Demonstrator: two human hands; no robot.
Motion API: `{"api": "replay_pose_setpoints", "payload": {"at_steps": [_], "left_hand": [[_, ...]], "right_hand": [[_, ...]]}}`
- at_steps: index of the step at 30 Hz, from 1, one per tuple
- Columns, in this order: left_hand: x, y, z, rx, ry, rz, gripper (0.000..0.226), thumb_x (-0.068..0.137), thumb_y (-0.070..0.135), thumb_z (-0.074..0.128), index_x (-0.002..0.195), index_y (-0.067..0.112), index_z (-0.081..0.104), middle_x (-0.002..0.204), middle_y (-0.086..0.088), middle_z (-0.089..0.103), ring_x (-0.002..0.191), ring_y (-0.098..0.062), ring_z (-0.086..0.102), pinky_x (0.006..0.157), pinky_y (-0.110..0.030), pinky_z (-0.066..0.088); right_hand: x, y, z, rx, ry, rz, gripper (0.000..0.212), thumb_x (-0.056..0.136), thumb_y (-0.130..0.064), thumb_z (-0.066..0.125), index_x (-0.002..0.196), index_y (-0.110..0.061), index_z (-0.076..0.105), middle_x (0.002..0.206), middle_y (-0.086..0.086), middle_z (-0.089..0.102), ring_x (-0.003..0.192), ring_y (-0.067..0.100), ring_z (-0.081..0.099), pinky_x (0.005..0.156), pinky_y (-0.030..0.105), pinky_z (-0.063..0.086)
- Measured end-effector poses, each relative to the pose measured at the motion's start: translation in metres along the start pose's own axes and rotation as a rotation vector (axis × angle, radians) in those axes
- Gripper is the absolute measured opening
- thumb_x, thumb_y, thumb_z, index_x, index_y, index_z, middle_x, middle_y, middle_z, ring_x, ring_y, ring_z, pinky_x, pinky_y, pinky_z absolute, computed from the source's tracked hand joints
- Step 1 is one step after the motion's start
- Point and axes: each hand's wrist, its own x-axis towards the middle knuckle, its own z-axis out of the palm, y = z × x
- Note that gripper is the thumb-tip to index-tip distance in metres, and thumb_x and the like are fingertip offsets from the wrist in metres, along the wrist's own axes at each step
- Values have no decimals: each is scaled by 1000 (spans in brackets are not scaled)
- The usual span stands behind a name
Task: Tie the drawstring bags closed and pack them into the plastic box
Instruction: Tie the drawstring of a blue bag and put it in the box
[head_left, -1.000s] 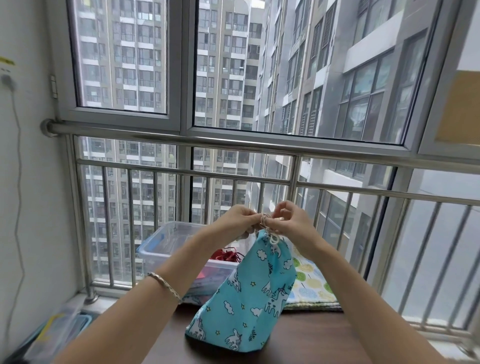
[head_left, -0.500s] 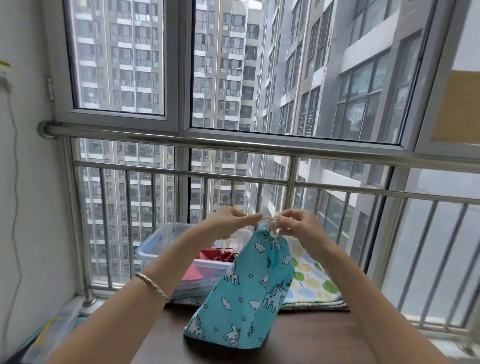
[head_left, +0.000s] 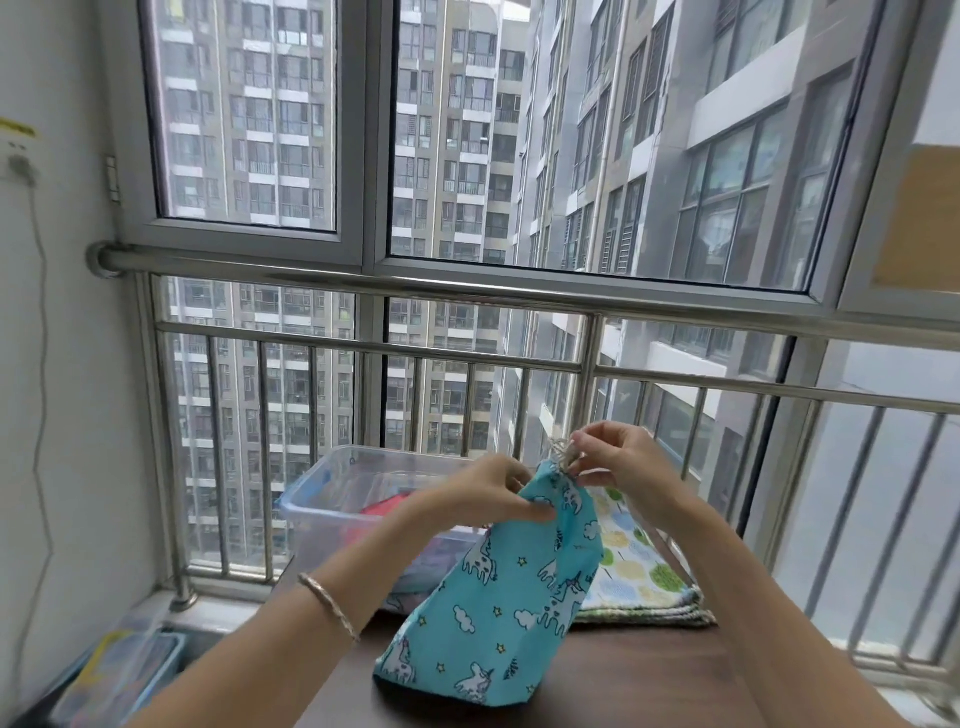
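Facing a steel-railed window (head_left: 467, 288) over the dark brown surface (head_left: 623, 686), my left hand (head_left: 483, 493) grips a turquoise unicorn-print drawstring bag (head_left: 519, 597), my right hand (head_left: 618, 462) pinches its cord (head_left: 560, 448); a clear plastic box (head_left: 322, 499) sits beyond my left hand.

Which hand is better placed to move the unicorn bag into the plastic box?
Probably left: the left hand grips the unicorn bag beside the plastic box; the right hand pinches the drawstring, farther off.

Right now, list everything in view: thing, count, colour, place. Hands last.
drawstring bag: one, turquoise with white unicorns, standing on the table
cord: one, pale, at the bag's top
plastic box: one, clear, behind-left of the bag
folded cloth: one, white with coloured trees, right of the bag
table: one, dark brown, below
railing: one, steel, behind the box
bracelet: one, silver, left wrist
left hand: grips the bag's neck
right hand: pinches the cord
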Motion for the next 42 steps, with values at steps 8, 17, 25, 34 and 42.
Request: {"api": "replay_pose_setpoints", "payload": {"at_steps": [8,17,25,34,42], "left_hand": [[11,6,12,-171,147,97,21,88,21,65,105,8,64,99,-10,73,88,-25,71,79,-45,59],[10,15,1,-665,-42,91,49,90,43,57,115,0,61,104,-12,68,97,-23,65,90,-34,52],[33,0,12,-601,74,-52,26,96,28,52,107,4,53,113,-10,62,110,-25,61,96,-38,51],[39,-4,7,-718,-173,-62,36,99,45,39,101,11,51,84,-7,51,72,-18,53,66,-32,53],[38,-37,-37,-897,260,-55,41,92,39,55,128,20,49,115,-15,65,103,-33,62,76,-48,54]], "right_hand": [[-15,-25,4,-526,-159,198,57,83,-70,45,113,-23,54,94,11,70,59,16,67,54,23,51],[-5,-49,9,-183,107,54,13,86,-10,64,94,0,61,84,15,62,76,22,62,67,31,55],[0,-102,25,-68,176,-182,22,60,-16,53,79,-6,54,74,8,50,68,16,48,66,29,45],[38,-159,51,238,207,-396,31,87,12,41,77,-14,56,75,4,54,62,13,54,57,26,50],[58,-119,51,297,282,-336,32,86,11,43,75,-16,57,72,2,53,62,13,53,57,28,49]]}}
